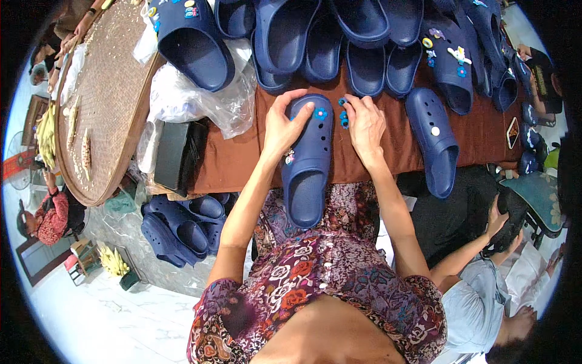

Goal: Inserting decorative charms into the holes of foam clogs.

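Observation:
A navy blue clog (pixel 308 164) lies in front of me with its toe pointing away and its heel over the table's near edge. My left hand (pixel 284 126) grips its toe from the left, thumb on top beside a blue flower charm (pixel 321 113). Another small charm (pixel 289 158), pale and multicoloured, sits on the clog's left side. Just right of the clog, my right hand (pixel 367 126) is closed, its fingertips pinching at small blue charms (pixel 344 119) on the brown cloth. A second navy clog (pixel 434 142) with a round white charm lies farther right.
Many navy clogs (pixel 366 67) crowd the far side of the brown-covered table (pixel 236 161). Left are a plastic bag (pixel 182 97), a black box (pixel 179 159) and a large woven tray (pixel 109 73). More clogs (pixel 182 227) lie below left. A person's arm (pixel 467 258) reaches in at right.

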A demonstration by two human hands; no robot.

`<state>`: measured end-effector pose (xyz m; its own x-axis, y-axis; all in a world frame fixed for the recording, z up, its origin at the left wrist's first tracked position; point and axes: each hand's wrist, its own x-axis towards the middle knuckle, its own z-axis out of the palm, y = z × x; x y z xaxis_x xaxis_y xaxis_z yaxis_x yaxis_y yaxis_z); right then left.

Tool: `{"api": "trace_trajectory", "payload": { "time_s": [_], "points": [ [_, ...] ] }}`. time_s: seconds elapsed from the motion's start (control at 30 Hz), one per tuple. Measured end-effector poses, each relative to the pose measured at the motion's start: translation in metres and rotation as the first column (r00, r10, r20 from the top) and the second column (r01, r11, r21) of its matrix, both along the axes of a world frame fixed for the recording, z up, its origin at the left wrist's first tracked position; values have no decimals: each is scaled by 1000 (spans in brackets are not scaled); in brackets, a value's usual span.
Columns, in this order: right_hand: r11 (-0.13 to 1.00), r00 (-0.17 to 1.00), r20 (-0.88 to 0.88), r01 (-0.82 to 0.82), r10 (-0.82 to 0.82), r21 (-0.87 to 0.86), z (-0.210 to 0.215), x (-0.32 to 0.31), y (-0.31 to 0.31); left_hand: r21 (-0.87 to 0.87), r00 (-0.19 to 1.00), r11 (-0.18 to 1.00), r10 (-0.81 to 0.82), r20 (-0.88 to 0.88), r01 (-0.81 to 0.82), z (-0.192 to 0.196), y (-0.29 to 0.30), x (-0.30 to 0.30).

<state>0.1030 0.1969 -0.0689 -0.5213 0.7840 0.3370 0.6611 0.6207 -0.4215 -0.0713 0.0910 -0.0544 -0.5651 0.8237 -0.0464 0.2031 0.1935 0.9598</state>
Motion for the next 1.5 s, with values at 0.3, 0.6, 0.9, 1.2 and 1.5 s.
{"api": "trace_trajectory", "payload": {
  "time_s": [0.3, 0.6, 0.9, 1.2, 1.5],
  "points": [
    [995, 982, -162, -94, 99, 43, 8, 10, -1, -3, 987, 999, 40, -159, -41, 15, -49, 20],
    [962, 878, -417, -270, 234, -29, 30, 0, -34, 8, 998, 999, 51, -49, -51, 5, -46, 12],
    [875, 831, -291, -481, 475, 56, 26, 6, -25, -37, 997, 998, 47, -68, -49, 2, -41, 11],
    [864, 809, -387, -500, 442, -57, 22, 6, -25, -156, 969, 986, 24, -245, -64, 15, -24, 20],
    [694, 817, -573, -449, 63, -563, 26, 2, -30, -170, 953, 981, 35, -301, -90, 13, -23, 22]
  ]
}}
